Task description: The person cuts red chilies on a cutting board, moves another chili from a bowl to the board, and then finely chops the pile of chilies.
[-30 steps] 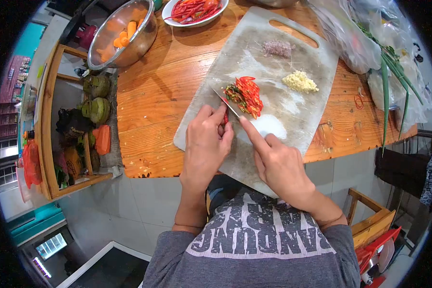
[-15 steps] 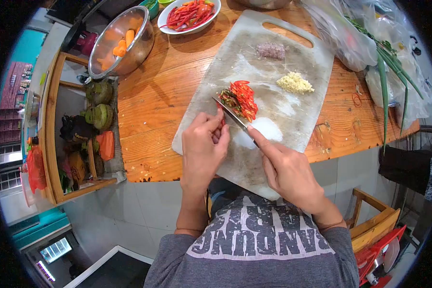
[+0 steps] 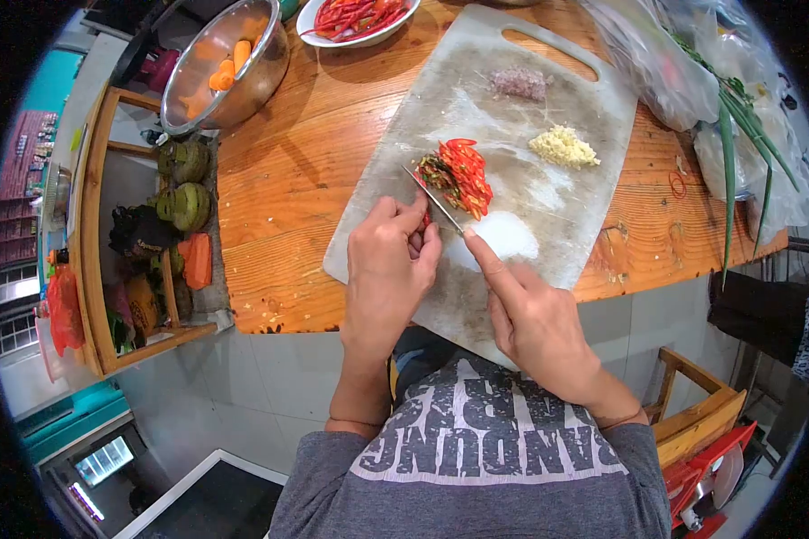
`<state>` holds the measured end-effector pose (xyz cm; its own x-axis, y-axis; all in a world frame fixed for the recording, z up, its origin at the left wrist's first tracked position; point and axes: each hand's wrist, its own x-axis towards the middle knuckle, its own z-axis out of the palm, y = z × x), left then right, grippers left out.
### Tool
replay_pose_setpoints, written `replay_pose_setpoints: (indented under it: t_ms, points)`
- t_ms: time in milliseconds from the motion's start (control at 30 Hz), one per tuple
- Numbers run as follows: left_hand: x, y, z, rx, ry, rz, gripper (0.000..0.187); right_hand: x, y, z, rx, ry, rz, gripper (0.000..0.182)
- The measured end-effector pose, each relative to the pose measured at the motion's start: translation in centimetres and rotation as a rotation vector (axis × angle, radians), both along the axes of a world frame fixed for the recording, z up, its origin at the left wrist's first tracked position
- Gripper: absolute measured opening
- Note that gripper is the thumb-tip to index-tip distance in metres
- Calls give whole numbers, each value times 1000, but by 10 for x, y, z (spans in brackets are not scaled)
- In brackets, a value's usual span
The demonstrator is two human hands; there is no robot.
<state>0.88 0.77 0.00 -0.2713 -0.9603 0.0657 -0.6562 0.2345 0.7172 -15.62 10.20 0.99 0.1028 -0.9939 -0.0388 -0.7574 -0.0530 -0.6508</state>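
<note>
My right hand (image 3: 535, 314) is closed round the handle of a knife (image 3: 436, 202), its index finger laid along the top. The blade lies against the left side of a pile of sliced red chili (image 3: 466, 176) on a worn white cutting board (image 3: 386, 189). Just left of the blade, my left hand (image 3: 391, 260) has its fingers curled on a piece of red chili (image 3: 425, 216), mostly hidden by them. A heap of minced garlic (image 3: 563, 146) and a small pinkish chopped heap (image 3: 519, 83) sit farther up the board.
A metal bowl with carrots (image 3: 274, 67) stands at the table's back left, beside a white plate of red chilies (image 3: 355, 41). Plastic bags (image 3: 683, 90) and green onions (image 3: 726, 171) lie at the right. A wooden shelf (image 3: 94, 234) is left of the table (image 3: 274, 225).
The view has shifted slightly, moving the board's upper part and the bowls up in the frame. Both hands keep nearly the same hold, with the knife still beside the chili pile.
</note>
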Motion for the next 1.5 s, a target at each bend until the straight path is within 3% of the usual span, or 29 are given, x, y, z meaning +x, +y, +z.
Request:
replay_pose_setpoints:
  t_ms: [300,500,733,933,1233,1333,1500]
  points:
    - [0,-1,-2,-26,-35,-38,24,21,-17,-11,-7,181,-22,72]
    - [3,-3,-7,5,90,156,22,2,4,0,15,89,50,76]
    - [-1,-3,-6,-14,111,71,21,-9,-3,-2,20,-73,-8,67]
    - [-1,-4,-4,3,104,61,21,-7,-2,-7,-90,-43,23,65]
    - [1,-5,-4,-26,75,28,18,9,-8,0,39,90,-11,71]
    - [-1,-4,-3,-30,71,38,17,23,-18,-11,-41,183,-17,75]
    - [-3,-1,-7,-62,125,122,17,14,-6,-9,-5,121,-10,75]
